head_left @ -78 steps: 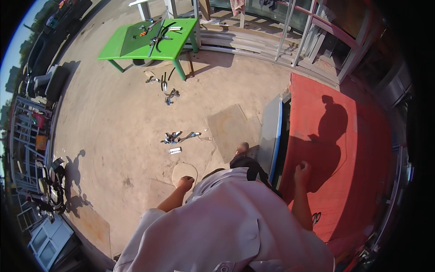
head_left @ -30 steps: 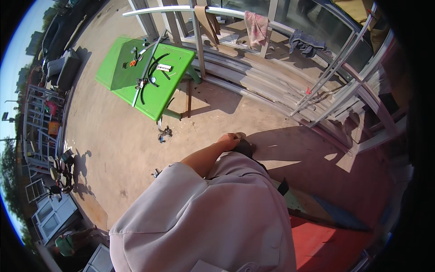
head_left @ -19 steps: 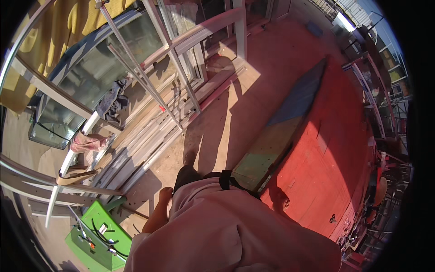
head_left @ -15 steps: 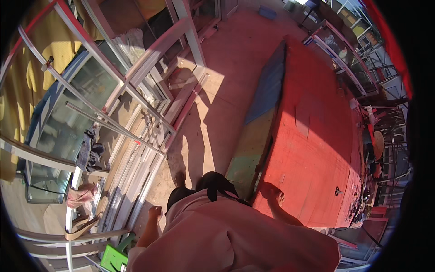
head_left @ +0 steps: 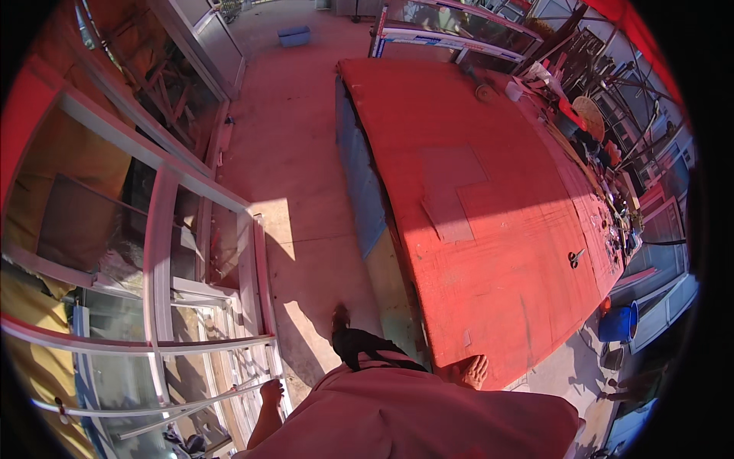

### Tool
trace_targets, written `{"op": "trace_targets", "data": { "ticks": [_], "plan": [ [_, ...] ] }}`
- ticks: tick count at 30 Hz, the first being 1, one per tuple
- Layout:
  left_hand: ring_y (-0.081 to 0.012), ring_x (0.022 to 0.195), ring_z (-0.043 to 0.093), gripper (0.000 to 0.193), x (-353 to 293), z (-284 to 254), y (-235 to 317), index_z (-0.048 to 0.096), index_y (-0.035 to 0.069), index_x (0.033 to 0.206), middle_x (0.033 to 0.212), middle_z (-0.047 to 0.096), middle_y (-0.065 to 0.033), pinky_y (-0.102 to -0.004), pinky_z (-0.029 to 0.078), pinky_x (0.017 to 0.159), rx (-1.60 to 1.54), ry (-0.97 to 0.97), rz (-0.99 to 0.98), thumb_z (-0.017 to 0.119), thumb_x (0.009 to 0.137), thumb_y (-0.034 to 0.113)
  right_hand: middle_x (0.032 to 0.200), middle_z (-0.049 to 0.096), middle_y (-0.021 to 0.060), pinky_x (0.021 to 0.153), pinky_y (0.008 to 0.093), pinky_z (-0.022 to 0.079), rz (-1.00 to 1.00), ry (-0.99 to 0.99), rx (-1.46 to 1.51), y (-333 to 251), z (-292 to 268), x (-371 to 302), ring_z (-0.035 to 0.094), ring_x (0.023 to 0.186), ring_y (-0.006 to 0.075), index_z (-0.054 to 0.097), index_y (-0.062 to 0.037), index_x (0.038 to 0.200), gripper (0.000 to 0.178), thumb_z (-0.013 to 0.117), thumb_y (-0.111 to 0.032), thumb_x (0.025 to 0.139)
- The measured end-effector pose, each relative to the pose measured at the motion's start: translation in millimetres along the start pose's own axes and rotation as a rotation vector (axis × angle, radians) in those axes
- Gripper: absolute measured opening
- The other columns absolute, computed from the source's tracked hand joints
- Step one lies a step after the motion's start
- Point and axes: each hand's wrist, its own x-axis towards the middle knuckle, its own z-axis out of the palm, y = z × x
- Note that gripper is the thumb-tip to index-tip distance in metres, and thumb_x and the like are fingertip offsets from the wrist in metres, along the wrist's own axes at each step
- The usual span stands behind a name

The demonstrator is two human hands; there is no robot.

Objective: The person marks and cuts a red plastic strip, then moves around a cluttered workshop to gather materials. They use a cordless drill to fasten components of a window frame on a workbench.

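My left hand (head_left: pixel 271 392) hangs low at my left side with its fingers curled in, and I see nothing in it. It is nearest to the pale metal window frames (head_left: pixel 159 252) leaning on the left. At the near edge of a large red-covered table (head_left: pixel 489 291), my right hand (head_left: pixel 475 372) has its fingers apart and holds nothing. Whether it touches the cover I cannot tell. Black-handled scissors (head_left: pixel 576 258) lie on the table toward its right side. Flat red patches (head_left: pixel 451 203) show on the middle of the cover.
Tools and small parts (head_left: pixel 612 206) clutter the table's right edge. A blue bucket (head_left: pixel 618 323) stands beyond it, near a person (head_left: pixel 641 385). A blue box (head_left: pixel 294 36) sits far off on the concrete floor (head_left: pixel 290 145). More framed panes (head_left: pixel 459 38) stand behind the table.
I have walked forward beside the table, and my view has turned to the right. The bucket and the person have come into view. My right hand's fingers show more spread than before.
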Motion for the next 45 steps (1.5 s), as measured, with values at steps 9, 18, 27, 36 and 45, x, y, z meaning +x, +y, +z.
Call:
{"op": "trace_targets", "data": {
  "ticks": [9,18,27,36,45],
  "plan": [
    [-0.0171,0.076,0.067,0.036,100,157,223,0.07,0.0,0.112,0.09,0.07,-0.0107,-0.0323,0.052,0.064,0.399,-0.063,0.47,0.065,0.089,0.028,0.146,0.043,0.0172,0.109,0.0556,0.031,0.048,0.052,0.286,-126,-82,23,0.037,0.138,0.0357,0.049,-0.0075,0.134,0.064,0.06,-0.049,0.087],
    [-0.0157,0.056,0.056,0.015,231,134,375,0.061,0.007,0.078,0.068,0.057,-0.0023,-0.0312,0.042,0.047,0.987,-0.521,0.344,0.057,0.088,0.018,0.147,0.044,0.0198,0.11,0.0529,0.033,-0.22,0.279,0.427,-308,-74,15,0.039,0.137,0.0378,0.053,-0.0073,0.135,0.058,0.065,-0.034,0.084],
    [-0.0137,0.059,0.053,0.004,298,162,539,0.06,0.009,0.082,0.071,0.055,-0.0012,-0.0297,0.041,0.052,0.805,-0.341,0.074,0.06,0.085,0.013,0.15,0.042,0.0196,0.114,0.0513,0.03,0.17,0.117,0.368,-343,-41,-42,0.035,0.141,0.0364,0.051,-0.0081,0.138,0.062,0.06,-0.037,0.084],
    [-0.0187,0.065,0.062,0.018,326,268,610,0.072,0.0,0.09,0.081,0.069,-0.0084,-0.034,0.051,0.057,0.644,-0.451,0.356,0.072,0.08,0.016,0.152,0.04,0.0177,0.114,0.0517,0.03,0.39,0.097,0.385,-357,-44,-53,0.034,0.142,0.0345,0.05,-0.0088,0.14,0.065,0.063,-0.036,0.082],
    [-0.0254,0.095,0.07,0.026,299,272,533,0.075,0.009,0.107,0.101,0.074,-0.0146,-0.0373,0.054,0.086,1.21,-0.848,0.381,0.069,0.087,0.024,0.152,0.039,0.0179,0.113,0.0515,0.031,0.403,0.118,0.433,-361,-55,-36,0.033,0.143,0.0339,0.049,-0.01,0.141,0.066,0.067,-0.032,0.081]
  ]
}}
